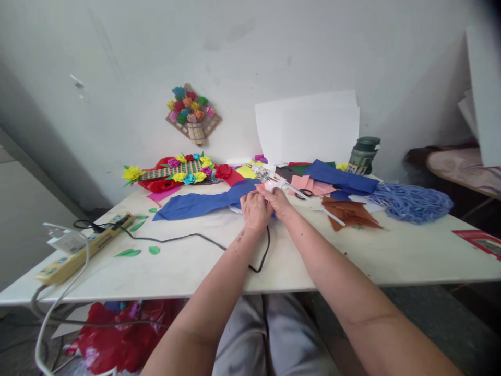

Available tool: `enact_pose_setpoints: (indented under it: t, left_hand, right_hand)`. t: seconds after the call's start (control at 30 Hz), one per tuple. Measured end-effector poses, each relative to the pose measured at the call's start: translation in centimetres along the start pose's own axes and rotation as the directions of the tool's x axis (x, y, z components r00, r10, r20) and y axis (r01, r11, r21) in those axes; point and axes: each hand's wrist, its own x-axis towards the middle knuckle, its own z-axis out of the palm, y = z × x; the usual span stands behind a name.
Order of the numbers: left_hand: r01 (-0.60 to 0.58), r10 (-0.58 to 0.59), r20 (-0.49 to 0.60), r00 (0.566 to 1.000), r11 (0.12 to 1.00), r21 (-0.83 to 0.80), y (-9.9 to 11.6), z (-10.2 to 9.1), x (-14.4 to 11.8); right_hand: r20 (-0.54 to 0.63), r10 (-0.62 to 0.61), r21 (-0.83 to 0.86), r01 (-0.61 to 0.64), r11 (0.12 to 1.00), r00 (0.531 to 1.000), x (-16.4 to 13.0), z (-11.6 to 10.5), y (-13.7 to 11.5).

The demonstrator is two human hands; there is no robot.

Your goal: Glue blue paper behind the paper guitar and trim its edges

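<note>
Left hand [255, 210] flat and knuckles-up at frame centre, fingers loosely curled down onto the long strip of blue paper [203, 202]; whether anything is pinched beneath, impossible to tell. Right hand [278, 201] just beside it, touching, fingers closed around the grip of a white plastic glue gun [274, 181], nozzle end glowing faintly orange by the fingertips. Black cord [188, 239] looping from under the hands, thin and glossy, trailing left across the matte white table [274, 261] to a yellowish power strip [78, 250] at the left edge.

Blue paper: soft-edged, slightly wavy, stretching from centre toward the left. Right of the hands, a scatter of flat sheets: pink paper [309, 184], a crumpled rust-brown sheet [350, 213] with pointed corners, another deep blue sheet [340, 177]. Scissors [303, 194] with black handles lying among them. Further right, a fluffy heap of blue-lilac stringy strands [410, 201]. Small green leaf cutouts [135, 227], almond-shaped, dotted over the left part of the tabletop.

At the back left of the table, a striped woven piece ringed with folded paper flowers [176, 171] in yellow, red, teal and purple. On the wall above, a slatted stick frame holding a paper flower bouquet [192, 112]. White card sheets [309, 128] leaning on the wall, a dark green lidded jar [363, 154] beside them.
</note>
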Motion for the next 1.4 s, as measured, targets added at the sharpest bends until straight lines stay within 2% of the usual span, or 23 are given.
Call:
enact_pose_setpoints:
  t: [0.07, 0.13, 0.17, 0.23, 0.3, 0.37, 0.47, 0.6, 0.7, 0.8, 0.9, 1.0, 1.2, 1.4]
  left_hand:
    - [-0.088, 0.091, 0.063, 0.994, 0.995, -0.040, -0.5, -0.7, 0.3]
    - [-0.152, 0.163, 0.145, 0.976, 0.985, -0.088, -1.9, -1.7, 1.0]
    - [-0.138, 0.154, 0.162, 0.975, 0.985, -0.105, -2.9, -2.3, 1.4]
    - [-0.035, 0.051, 0.125, 0.991, 0.992, -0.125, -5.4, -3.3, 2.4]
    - [0.012, 0.004, 0.125, 0.992, 0.992, -0.126, -7.9, -4.1, 3.1]
    - [0.031, -0.008, 0.183, 0.983, 0.992, -0.121, -10.1, -4.4, 3.4]
    - [0.009, 0.030, 0.306, 0.952, 0.992, -0.125, -12.1, -4.2, 3.1]
    - [0.035, 0.035, 0.355, 0.934, 0.981, -0.189, -13.2, -3.1, 2.3]
    - [0.055, 0.064, 0.357, 0.932, 0.947, -0.315, -13.9, -2.5, 2.1]
    - [0.109, 0.036, 0.354, 0.935, 0.918, -0.381, -14.7, -2.2, 2.2]
    - [0.181, -0.042, 0.371, 0.928, 0.919, -0.349, -15.4, -2.2, 2.0]
    - [0.203, -0.074, 0.373, 0.925, 0.925, -0.320, -15.8, -2.3, 1.9]
    - [0.188, -0.046, 0.401, 0.915, 0.927, -0.324, -15.8, -3.1, 1.8]
    - [0.187, 0.013, 0.458, 0.889, 0.903, -0.388, -16.2, -3.7, 1.6]
  right_hand:
    - [-0.048, -0.016, 0.032, 0.017, 0.999, 0.999, 0.1, -0.4, -0.3]
    - [-0.098, -0.007, 0.070, 0.014, 0.997, 0.995, 0.3, -1.1, -0.7]
    - [-0.112, 0.005, 0.086, 0.004, 0.996, 0.994, 0.4, -1.5, -1.0]
    - [-0.104, 0.050, 0.100, -0.039, 0.994, 0.993, 0.5, -2.3, -1.5]
    - [-0.037, 0.116, 0.108, -0.112, 0.988, 0.992, 0.4, -2.8, -2.0]
    - [0.067, 0.208, 0.090, -0.214, 0.973, 0.976, 0.1, -3.0, -2.4]
    - [0.188, 0.325, 0.011, -0.332, 0.943, 0.927, -0.6, -3.0, -2.7]
    - [0.258, 0.419, -0.080, -0.413, 0.907, 0.870, -1.0, -3.0, -2.9]
    - [0.249, 0.454, -0.131, -0.435, 0.891, 0.855, -0.9, -2.9, -2.9]
    - [0.223, 0.439, -0.142, -0.416, 0.898, 0.870, -0.8, -2.9, -2.9]
    - [0.211, 0.396, -0.129, -0.376, 0.917, 0.894, -0.7, -2.9, -2.9]
    - [0.214, 0.339, -0.116, -0.321, 0.940, 0.916, -0.6, -2.9, -2.9]
    - [0.198, 0.272, -0.143, -0.247, 0.958, 0.942, -0.8, -2.6, -2.9]
    - [0.214, 0.264, -0.169, -0.230, 0.958, 0.941, -0.9, -2.8, -2.9]
